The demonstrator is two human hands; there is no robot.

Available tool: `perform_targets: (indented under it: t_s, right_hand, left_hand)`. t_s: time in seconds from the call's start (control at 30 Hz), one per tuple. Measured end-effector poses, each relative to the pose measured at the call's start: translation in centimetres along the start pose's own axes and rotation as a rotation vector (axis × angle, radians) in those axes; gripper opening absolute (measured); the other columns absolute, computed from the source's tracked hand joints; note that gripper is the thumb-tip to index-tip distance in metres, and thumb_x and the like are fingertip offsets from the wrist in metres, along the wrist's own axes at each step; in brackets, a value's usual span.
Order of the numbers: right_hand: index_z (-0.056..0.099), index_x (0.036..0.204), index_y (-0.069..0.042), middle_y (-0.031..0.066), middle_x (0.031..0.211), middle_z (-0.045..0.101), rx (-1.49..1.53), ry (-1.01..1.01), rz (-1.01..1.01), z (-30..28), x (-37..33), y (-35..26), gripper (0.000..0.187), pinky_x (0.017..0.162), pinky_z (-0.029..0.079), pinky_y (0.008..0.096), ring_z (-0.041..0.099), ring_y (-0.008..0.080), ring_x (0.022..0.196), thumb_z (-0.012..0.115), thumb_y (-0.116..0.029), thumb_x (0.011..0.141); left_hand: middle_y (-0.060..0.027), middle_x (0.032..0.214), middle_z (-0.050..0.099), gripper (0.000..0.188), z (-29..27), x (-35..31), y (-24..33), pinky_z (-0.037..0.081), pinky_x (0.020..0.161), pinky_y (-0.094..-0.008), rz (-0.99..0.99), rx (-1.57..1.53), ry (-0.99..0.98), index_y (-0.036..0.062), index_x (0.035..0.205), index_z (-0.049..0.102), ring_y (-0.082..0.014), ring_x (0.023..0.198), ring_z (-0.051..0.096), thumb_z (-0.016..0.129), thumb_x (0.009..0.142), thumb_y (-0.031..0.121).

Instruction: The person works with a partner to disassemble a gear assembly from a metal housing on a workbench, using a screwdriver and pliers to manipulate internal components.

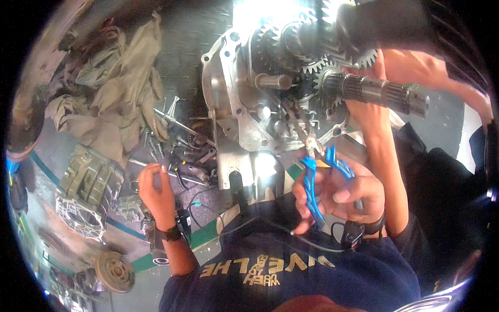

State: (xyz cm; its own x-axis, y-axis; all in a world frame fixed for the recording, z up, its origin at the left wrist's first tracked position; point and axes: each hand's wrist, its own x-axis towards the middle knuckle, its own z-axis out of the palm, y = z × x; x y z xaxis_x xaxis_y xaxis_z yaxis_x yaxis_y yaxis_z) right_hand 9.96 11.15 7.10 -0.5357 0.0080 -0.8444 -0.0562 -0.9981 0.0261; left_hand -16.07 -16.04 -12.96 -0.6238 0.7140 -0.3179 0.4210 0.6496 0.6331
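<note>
My right hand [358, 195] grips pliers with blue handles [310, 190]. The handles are spread, and the metal jaws point up into the open gearbox housing [227, 99], among the parts below the gears. Whether the tips touch anything is hard to see. A splined shaft [382, 93] with a toothed gear [326, 79] juts out to the right, above the pliers. My left hand [156, 192] is off to the left with fingers curled, over tools on the floor; what it may hold is hidden.
Another person's hand [371, 106] reaches behind the splined shaft, and another bare forearm [421, 70] comes in at upper right. A crumpled cloth [125, 88], loose tools [192, 171], a cast metal housing [88, 179] and a round disc [115, 271] lie left. A cable [260, 219] crosses near my shirt.
</note>
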Motion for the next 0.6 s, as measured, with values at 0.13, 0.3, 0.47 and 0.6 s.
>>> perform_targets:
  t_s: [0.13,0.3,0.47,0.6]
  right_hand:
    - [0.039,0.148,0.005,0.0349,0.121,0.055,0.026,0.12,0.0,1.6,-0.1,-0.5,0.076,0.076,0.066,0.0687,0.065,0.0527,0.106,0.067,-0.009,0.079]
    - [0.036,0.155,0.008,0.0289,0.119,0.058,-0.048,0.233,-0.016,2.1,1.1,-0.8,0.08,0.068,0.068,0.0614,0.068,0.048,0.099,0.061,-0.021,0.084]
    - [0.04,0.154,0.007,0.0214,0.12,0.061,-0.028,0.25,-0.05,2.8,2.0,-1.2,0.078,0.072,0.068,0.0565,0.069,0.0367,0.09,0.058,-0.031,0.088]
    - [0.041,0.154,0.007,0.0193,0.122,0.062,-0.004,0.227,-0.067,3.8,2.3,-1.7,0.074,0.078,0.066,0.0547,0.069,0.0339,0.093,0.055,-0.032,0.092]
  left_hand:
    - [-0.0144,0.103,0.072,0.007,-0.2,1.1,-0.5,0.051,0.093,-0.0415,-0.069,-0.019,0.008,-0.0004,0.098,0.067,-0.0328,0.099,0.066,0.07,0.097,0.005]
    - [-0.0146,0.102,0.071,0.006,0.4,1.2,-1.3,0.051,0.092,-0.0394,-0.047,-0.058,-0.031,-0.0004,0.099,0.066,-0.0316,0.098,0.067,0.069,0.096,0.004]
    - [-0.0136,0.104,0.071,0.006,1.0,1.1,0.0,0.05,0.094,-0.0388,-0.056,-0.145,-0.026,-0.0008,0.099,0.065,-0.031,0.1,0.066,0.069,0.095,0.002]
    - [-0.0138,0.105,0.071,0.005,0.3,0.9,1.5,0.05,0.095,-0.0393,-0.04,-0.192,-0.028,-0.0009,0.099,0.065,-0.031,0.102,0.067,0.068,0.095,0.001]
